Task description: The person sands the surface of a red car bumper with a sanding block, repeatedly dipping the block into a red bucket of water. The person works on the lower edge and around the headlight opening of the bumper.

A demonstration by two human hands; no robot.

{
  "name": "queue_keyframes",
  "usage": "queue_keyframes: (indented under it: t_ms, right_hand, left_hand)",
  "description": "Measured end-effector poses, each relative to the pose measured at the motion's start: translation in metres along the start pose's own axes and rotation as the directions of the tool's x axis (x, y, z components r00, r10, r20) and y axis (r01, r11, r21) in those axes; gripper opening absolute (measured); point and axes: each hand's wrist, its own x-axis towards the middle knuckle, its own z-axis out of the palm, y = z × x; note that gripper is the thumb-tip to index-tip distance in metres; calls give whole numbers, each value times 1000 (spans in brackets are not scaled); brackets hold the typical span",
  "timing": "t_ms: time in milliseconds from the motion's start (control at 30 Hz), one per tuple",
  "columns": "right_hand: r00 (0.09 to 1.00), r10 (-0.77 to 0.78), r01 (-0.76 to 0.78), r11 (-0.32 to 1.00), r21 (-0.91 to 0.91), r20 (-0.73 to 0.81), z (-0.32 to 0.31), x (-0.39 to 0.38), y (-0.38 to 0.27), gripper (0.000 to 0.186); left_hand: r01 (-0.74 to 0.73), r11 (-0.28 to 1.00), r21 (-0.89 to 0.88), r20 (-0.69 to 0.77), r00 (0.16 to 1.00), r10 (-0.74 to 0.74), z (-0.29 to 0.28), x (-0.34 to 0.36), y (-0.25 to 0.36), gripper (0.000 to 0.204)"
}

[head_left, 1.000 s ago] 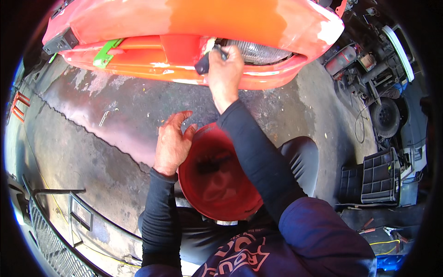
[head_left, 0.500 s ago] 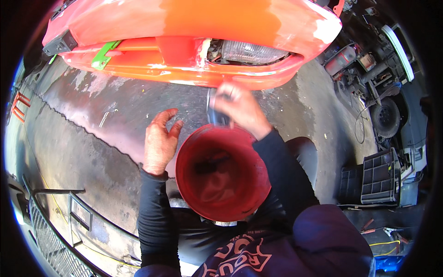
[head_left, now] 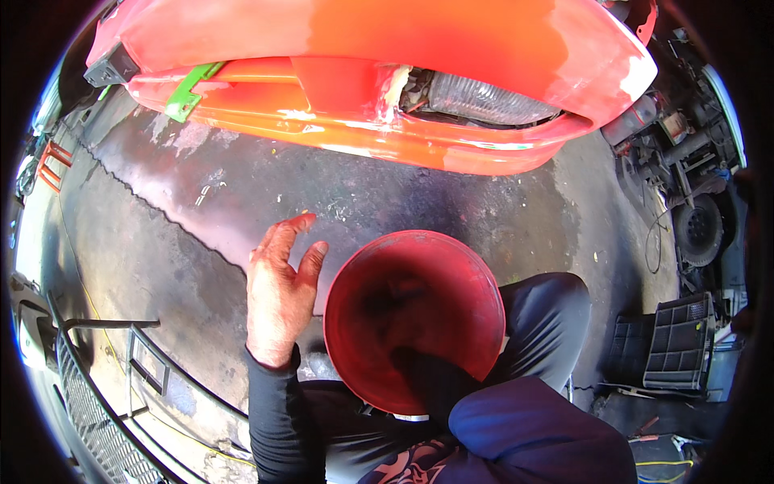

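A red bucket (head_left: 347,282) stands between my legs, its inside in deep shadow. My right arm in its black sleeve (head_left: 435,383) reaches over the near rim and down inside. Down there my right hand (head_left: 409,329) is only a dim reddish shape; its fingers, and anything in them, cannot be made out. Left of the bucket, in the air, my left hand (head_left: 278,298) is empty, thumb and fingers apart. Ahead hangs an orange-red car bumper (head_left: 339,125) with a headlight (head_left: 488,98) set into it and a green strip (head_left: 185,95) at its left.
Stained concrete floor (head_left: 516,202) lies between the bucket and the bumper. A black metal mesh rack (head_left: 101,403) stands at lower left, a red stool (head_left: 55,164) farther off. On the right are black crates (head_left: 679,343), a wheel (head_left: 698,230) and stacked car parts.
My right hand, which held a dark block-like thing above the bucket's far rim, has gone down into the bucket. My left hand stays open beside it. The view has shifted slightly.
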Motion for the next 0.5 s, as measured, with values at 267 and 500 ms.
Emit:
queue_keyframes:
  t_ms: [267, 500]
  right_hand:
    - [985, -59, 112, 933, 342, -161, -178, -118, -51, 35]
    - [612, 246, 285, 818, 500, -752, -271, -196, -102, 24]
  left_hand:
    - [264, 935, -237, 288, 938, -192, 11, 8, -23, 31]
    - [279, 872, -401, 454, 888, -75, 49, 2, -6, 25]
